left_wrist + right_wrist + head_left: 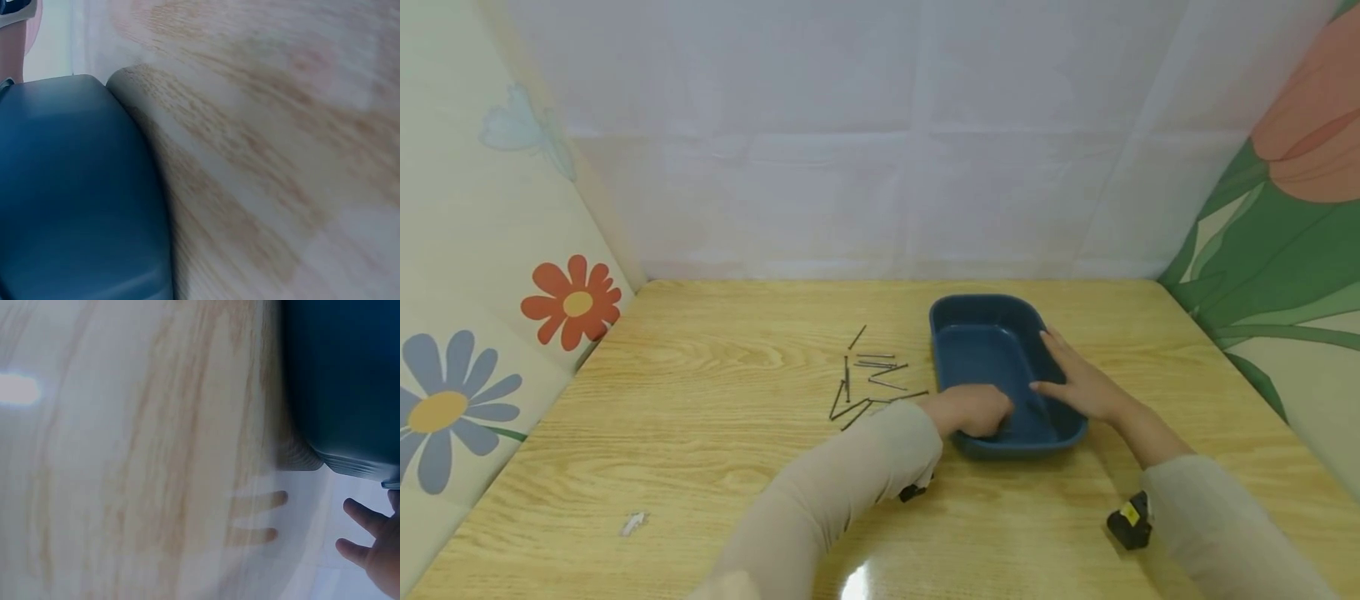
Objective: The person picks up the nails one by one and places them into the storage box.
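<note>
A dark blue basin (977,350) stands on the wooden table, right of centre. My left hand (973,410) reaches over its near left side, fingers bent down inside; whether they hold anything is hidden. The left wrist view shows only the basin's outer wall (75,187) and tabletop. My right hand (1086,387) lies at the basin's right rim, thumb inside the wall and the other fingers spread along the outside. Straight, parted fingers (362,515) show beside the basin in the right wrist view. Left of the basin lie several long, thin nails (887,384), scattered loosely.
Behind the table (700,467) hangs a white cloth (820,167). Flower-patterned panels border both sides. A small pale mark (634,522) shows at the table's front left. Black wrist devices (1130,522) sit under the sleeves.
</note>
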A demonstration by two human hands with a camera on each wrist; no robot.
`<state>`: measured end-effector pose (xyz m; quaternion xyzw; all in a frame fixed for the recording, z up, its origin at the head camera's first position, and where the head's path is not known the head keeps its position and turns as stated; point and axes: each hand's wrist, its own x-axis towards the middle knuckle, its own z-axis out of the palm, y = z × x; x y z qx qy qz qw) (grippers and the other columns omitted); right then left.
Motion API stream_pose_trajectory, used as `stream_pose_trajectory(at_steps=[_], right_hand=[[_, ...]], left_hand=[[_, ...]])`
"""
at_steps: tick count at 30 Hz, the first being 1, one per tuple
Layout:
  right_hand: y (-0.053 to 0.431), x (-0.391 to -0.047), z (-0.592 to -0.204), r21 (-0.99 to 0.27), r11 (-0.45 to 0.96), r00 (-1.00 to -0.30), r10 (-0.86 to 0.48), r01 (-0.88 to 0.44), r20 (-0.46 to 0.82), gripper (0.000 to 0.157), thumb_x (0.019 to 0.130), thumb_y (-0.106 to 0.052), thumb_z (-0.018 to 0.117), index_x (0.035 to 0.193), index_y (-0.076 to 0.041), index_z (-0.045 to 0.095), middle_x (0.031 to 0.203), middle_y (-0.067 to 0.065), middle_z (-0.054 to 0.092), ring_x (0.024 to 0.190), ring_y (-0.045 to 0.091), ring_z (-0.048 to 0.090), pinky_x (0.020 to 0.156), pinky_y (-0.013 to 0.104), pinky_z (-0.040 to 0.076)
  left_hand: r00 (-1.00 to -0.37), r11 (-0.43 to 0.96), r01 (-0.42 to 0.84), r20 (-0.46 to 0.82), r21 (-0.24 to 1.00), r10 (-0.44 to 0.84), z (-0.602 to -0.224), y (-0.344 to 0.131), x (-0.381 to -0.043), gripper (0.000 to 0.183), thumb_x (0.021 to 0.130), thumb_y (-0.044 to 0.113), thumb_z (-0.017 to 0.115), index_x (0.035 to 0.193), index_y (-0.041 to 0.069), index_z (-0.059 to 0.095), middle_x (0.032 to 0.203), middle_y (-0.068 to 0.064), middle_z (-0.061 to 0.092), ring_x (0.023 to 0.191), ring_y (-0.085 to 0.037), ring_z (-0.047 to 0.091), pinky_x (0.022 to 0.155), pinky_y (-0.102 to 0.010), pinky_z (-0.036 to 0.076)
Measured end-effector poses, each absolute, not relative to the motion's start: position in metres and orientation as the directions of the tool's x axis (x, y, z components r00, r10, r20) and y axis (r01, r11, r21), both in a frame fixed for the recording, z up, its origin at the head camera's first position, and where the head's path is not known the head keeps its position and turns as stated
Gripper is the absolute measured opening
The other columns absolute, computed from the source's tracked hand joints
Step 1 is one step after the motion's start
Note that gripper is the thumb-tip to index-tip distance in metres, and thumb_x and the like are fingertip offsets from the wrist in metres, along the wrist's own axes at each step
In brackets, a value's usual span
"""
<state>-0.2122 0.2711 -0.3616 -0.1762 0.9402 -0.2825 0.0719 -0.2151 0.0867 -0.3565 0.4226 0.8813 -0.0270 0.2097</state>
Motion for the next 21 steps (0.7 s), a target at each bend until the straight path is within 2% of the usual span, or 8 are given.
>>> stream_pose_trajectory(at_steps=[6,14,21], right_hand=[[0.2705,-0.2119,-0.3606,-0.553,0.781,-0.927,-0.372,-0.29,-0.04,0.082,0.085,-0.03,0.053,0.137,-0.002,-0.004,0.14,0.016,-0.013,0.125,0.041,-0.003,0.093,0.059,0.009],[0.2712,-0.2118,-0.3602,-0.559,0.777,-0.927,-0.374,-0.288,-0.042,0.082,0.085,-0.03,0.053,0.137,-0.002,-0.004,0.14,0.015,-0.014,0.125,0.041,-0.003,0.093,0.06,0.009],[0.2717,-0.2116,-0.3608,-0.561,0.777,-0.928,-0.371,-0.285,-0.043,0.081,0.085,-0.03,0.053,0.137,-0.002,-0.004,0.141,0.015,-0.013,0.125,0.04,-0.003,0.093,0.06,0.008]], left_hand=[[-0.543,0.65,0.748,-0.442,0.132,0.715,-0.3581,0.0878,-0.217,0.013,0.089,0.016,0.045,0.093,0.021,0.057,0.098,0.006,0.056,0.09,-0.008,0.051,0.076,-0.023,0.041],[-0.545,0.648,0.752,-0.435,0.125,0.717,-0.3578,0.0887,-0.2168,0.012,0.088,0.014,0.047,0.087,0.018,0.058,0.095,0.005,0.057,0.089,-0.008,0.052,0.075,-0.023,0.041],[-0.553,0.656,0.744,-0.433,0.127,0.712,-0.3572,0.0883,-0.2161,0.013,0.089,0.014,0.047,0.09,0.02,0.058,0.099,0.006,0.057,0.091,-0.008,0.052,0.075,-0.024,0.041]])
